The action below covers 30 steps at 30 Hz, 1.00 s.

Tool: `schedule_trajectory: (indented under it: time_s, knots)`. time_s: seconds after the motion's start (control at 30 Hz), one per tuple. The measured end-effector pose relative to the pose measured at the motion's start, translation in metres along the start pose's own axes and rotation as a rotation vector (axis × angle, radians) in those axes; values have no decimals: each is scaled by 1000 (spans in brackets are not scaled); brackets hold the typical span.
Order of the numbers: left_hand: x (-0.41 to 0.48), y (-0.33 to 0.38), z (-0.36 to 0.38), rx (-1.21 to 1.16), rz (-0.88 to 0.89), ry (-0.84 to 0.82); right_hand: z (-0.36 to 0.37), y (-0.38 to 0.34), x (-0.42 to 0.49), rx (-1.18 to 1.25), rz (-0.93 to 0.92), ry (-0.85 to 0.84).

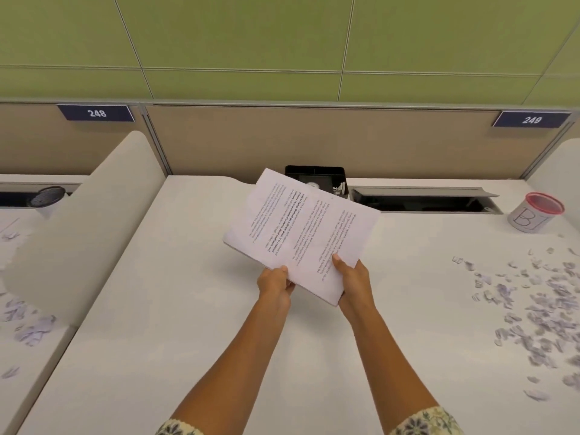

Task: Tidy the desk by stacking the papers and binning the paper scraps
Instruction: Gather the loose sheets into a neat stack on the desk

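Both hands gripped the stack of white printed paper sheets by its near edge, left hand and right hand, thumbs on top, above the white desk.

The papers, pinched by the left hand and right hand, are thin matt white paper with black print. Under both hands the desk is smooth, matt and off-white. Right of the right hand lie pale, crumpled paper scraps. Beyond them the bin has a glossy red plastic-looking rim and a paper wrap. Just beyond the hands, a black organiser looks like semi-gloss plastic. The sleeves are flower-patterned cloth.
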<state>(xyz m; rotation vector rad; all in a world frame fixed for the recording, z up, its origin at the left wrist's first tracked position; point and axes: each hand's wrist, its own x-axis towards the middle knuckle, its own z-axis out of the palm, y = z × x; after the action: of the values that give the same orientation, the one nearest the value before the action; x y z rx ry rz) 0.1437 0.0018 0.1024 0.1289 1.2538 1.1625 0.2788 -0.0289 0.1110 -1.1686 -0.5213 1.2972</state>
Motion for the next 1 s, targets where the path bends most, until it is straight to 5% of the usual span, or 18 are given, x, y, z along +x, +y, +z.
schedule_trajectory:
  time_s: [0.2, 0.43, 0.67, 1.0]
  knots:
    - [6, 13, -15, 109, -105, -49, -17, -11, 5, -97, -21, 17]
    - [39, 83, -60, 485, 241, 139, -60, -30, 4, -120, 36, -53]
    - [43, 106, -41, 886, 294, -185, -63, -35, 5, -165, 87, -185]
    - [23, 86, -35, 643, 578, -279, -81, -60, 23, -297, -47, -142]
